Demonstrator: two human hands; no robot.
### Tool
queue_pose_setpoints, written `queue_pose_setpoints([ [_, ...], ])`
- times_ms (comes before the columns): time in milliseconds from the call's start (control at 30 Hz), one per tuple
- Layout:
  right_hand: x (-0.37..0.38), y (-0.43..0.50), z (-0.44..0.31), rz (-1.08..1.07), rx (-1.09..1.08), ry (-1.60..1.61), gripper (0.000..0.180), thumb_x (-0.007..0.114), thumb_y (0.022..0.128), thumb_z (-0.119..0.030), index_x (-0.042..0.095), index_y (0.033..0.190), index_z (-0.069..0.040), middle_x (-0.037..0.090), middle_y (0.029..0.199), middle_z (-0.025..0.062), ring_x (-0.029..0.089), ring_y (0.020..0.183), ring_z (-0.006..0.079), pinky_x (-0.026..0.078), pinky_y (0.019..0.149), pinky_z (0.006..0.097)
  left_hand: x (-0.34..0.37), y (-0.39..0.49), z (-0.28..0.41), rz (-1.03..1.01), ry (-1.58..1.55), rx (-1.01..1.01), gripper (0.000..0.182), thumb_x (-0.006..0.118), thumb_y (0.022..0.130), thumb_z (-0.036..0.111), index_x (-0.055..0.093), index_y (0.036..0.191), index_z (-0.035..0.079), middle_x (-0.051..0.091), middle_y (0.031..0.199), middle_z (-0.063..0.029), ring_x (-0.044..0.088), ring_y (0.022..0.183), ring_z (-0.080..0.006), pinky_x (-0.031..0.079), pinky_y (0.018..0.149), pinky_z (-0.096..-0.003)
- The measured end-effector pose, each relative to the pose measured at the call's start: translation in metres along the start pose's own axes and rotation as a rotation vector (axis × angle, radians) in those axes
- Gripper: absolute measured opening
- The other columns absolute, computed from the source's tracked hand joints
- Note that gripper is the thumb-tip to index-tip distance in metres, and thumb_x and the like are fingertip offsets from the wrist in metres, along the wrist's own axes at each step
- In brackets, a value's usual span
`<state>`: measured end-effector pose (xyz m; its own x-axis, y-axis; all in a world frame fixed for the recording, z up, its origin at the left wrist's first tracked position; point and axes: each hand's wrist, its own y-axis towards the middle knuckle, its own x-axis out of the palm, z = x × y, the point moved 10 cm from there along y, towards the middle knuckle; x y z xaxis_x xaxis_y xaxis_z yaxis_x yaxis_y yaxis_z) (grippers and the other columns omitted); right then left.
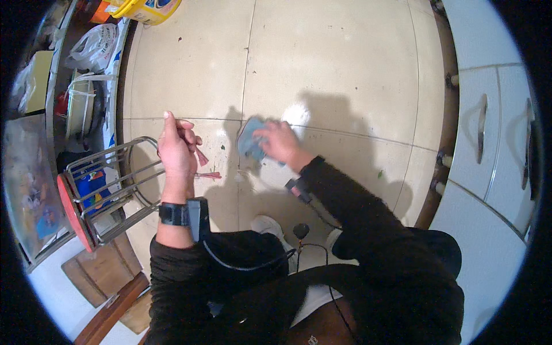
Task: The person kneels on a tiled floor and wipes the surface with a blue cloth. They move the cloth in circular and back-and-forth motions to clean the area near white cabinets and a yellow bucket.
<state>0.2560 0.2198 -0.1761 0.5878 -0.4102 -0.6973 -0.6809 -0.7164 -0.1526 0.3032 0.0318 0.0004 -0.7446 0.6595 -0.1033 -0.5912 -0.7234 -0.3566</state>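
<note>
My right hand presses on a folded blue-grey cloth, which lies on the beige tiled floor. The hand and cloth are slightly blurred. To the left, my left hand is raised above the floor with its fingers curled and its thumb pointing away from me. Something thin and reddish-pink with two flared ends sticks out at its right side, and the fingers appear closed on it. A dark device is strapped to my left wrist. Beside that hand stands a wire rack with a red round end.
Shelves on the left hold plastic bags and other goods. A yellow bucket stands at the top left. Wooden boards lie at lower left. Light cabinets with metal handles line the right. Small dark and green bits dot the floor.
</note>
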Motion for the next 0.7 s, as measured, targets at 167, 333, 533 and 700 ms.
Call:
queue_pose_setpoints([
  [167, -0.112, 0.001, 0.121, 0.287, 0.288, -0.307, 0.03, 0.063, 0.075, -0.018, 0.065, 0.106, -0.021, 0.058, 0.108, 0.009, 0.053, 0.098, 0.0256, 0.041, 0.082, 0.0445, 0.012, 0.002, -0.023, -0.046, -0.138, -0.181, 0.035, 0.039, 0.099, 0.034, 0.055, 0.09, 0.004, 0.042, 0.054, 0.001, 0.036, 0.045, -0.0109, 0.039, 0.052, -0.0289],
  [333, -0.07, -0.032, 0.107, 0.284, 0.394, -0.408, 0.024, 0.058, 0.076, -0.013, 0.069, 0.095, -0.024, 0.058, 0.111, 0.0039, 0.05, 0.098, 0.0312, 0.046, 0.073, 0.0414, 0.061, 0.008, -0.093, -0.164, -0.21, -0.345, 0.032, 0.041, 0.097, 0.034, 0.055, 0.096, 0.005, 0.055, 0.071, -0.0041, 0.052, 0.063, -0.017, 0.044, 0.062, -0.0318],
  [533, -0.004, -0.043, 0.025, 0.019, 0.088, -0.031, 0.032, 0.062, 0.078, -0.023, 0.065, 0.109, -0.03, 0.054, 0.126, 0.0034, 0.048, 0.098, 0.0357, 0.043, 0.089, 0.0393, 0.08, 0.023, -0.102, -0.183, -0.141, -0.319, 0.041, 0.039, 0.097, 0.041, 0.057, 0.091, 0.004, 0.056, 0.07, -0.0043, 0.054, 0.066, -0.0183, 0.045, 0.064, -0.0337],
  [700, -0.073, -0.047, 0.049, 0.265, 0.166, -0.214, 0.035, 0.058, 0.08, -0.02, 0.063, 0.113, -0.03, 0.052, 0.125, 0.0049, 0.047, 0.1, 0.0349, 0.045, 0.08, 0.0413, 0.084, 0.047, -0.095, -0.143, 0.042, -0.227, 0.049, 0.033, 0.098, 0.043, 0.06, 0.09, 0.003, 0.059, 0.069, -0.0044, 0.057, 0.069, -0.0197, 0.044, 0.071, -0.0341],
])
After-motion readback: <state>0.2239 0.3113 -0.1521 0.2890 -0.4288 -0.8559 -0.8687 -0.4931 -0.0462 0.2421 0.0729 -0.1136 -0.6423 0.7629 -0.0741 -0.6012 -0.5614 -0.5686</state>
